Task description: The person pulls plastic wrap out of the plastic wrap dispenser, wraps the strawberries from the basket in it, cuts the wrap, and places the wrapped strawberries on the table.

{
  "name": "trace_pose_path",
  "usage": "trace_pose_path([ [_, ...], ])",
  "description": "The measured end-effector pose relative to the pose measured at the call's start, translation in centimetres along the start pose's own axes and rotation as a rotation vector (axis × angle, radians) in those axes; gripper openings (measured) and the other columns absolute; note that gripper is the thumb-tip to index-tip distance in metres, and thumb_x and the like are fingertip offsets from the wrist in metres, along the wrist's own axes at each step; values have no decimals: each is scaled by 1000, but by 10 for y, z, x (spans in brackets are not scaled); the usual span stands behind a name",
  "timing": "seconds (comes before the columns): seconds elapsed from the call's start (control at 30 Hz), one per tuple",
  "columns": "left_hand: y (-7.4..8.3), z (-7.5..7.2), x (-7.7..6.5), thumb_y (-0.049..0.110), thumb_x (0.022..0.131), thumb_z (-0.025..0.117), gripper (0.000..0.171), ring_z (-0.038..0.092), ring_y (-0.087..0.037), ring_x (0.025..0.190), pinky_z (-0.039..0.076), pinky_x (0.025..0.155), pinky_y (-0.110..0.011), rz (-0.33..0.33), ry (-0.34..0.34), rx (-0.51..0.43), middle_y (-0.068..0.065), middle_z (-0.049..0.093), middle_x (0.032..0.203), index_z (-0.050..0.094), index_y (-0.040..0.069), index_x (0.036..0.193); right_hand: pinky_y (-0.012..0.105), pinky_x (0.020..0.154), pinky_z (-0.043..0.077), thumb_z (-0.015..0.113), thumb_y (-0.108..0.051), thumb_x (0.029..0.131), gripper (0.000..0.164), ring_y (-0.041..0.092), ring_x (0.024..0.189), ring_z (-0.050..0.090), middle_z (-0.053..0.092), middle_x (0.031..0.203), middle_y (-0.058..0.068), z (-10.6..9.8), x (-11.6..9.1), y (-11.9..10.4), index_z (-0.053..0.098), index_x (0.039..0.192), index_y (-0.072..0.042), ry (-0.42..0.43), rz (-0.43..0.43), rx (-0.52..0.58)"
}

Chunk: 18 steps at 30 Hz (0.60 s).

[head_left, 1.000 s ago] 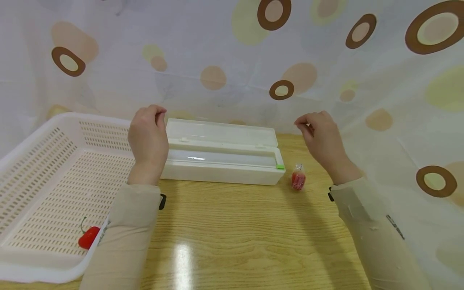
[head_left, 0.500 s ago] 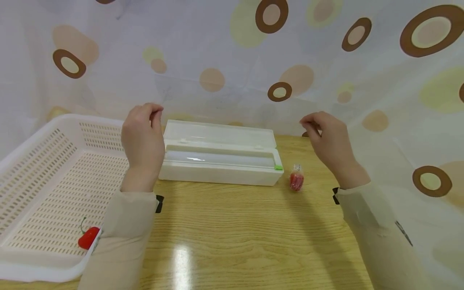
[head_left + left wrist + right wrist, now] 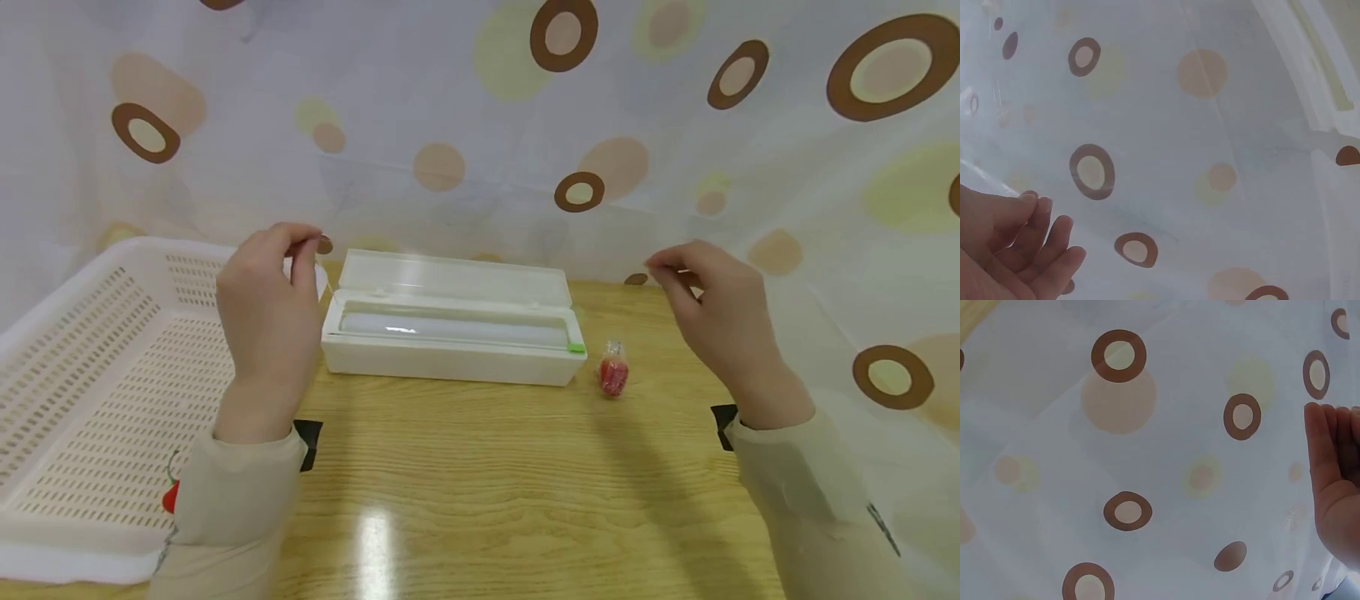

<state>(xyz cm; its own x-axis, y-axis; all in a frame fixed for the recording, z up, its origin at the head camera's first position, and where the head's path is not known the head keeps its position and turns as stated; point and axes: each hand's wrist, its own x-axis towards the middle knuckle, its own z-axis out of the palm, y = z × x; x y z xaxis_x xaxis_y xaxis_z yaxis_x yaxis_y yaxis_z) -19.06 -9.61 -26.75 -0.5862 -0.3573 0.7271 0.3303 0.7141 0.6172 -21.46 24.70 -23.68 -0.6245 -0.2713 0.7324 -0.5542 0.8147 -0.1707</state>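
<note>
Left and right of the white box [image 3: 450, 360], left hand [image 3: 264, 315] and right hand [image 3: 720, 310] seemingly pinch clear film [image 3: 988, 178], grips narrow; best draw it level, evenly taut.

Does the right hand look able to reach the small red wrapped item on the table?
Probably yes. The red wrapped item lies on the table beside the white box; nothing solid visibly stands between it and the right hand. The pinched fingers would likely need opening first.

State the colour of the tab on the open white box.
The tab is green, clearest in the head view.
</note>
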Motion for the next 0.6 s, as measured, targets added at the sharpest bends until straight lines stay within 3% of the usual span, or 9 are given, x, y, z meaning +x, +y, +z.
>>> trace_pose_path([
  [0.1,3,-11,-4,2,89,56,17,62,-33,83,49,74,-45,16,-27,13,-23,72,91,69,-9,92,-2,74,35,64,4,82,8,-11,77,51,70,83,18,-8,-4,-1,69,87,6,-23,0,29],
  [0.2,7,-21,-10,2,89,57,16,61,-35,80,47,70,-45,21,-75,30,-24,71,90,69,-8,92,-4,73,36,65,6,80,8,-22,77,45,70,81,14,-18,-9,-1,70,86,5,-84,0,59],
  [0.43,10,-43,-23,2,89,55,14,61,-34,81,47,72,-48,27,-208,57,-21,71,90,67,-4,94,1,66,44,67,11,75,18,-14,72,56,59,81,-25,-35,-17,8,70,83,-5,-273,-76,147],
  [0.6,5,-55,-32,1,87,58,14,64,-33,85,51,76,-50,100,-277,108,-18,73,91,69,-1,96,6,62,46,65,14,75,24,-5,69,59,62,80,-23,-42,-20,16,68,85,-8,-435,-135,266],
])
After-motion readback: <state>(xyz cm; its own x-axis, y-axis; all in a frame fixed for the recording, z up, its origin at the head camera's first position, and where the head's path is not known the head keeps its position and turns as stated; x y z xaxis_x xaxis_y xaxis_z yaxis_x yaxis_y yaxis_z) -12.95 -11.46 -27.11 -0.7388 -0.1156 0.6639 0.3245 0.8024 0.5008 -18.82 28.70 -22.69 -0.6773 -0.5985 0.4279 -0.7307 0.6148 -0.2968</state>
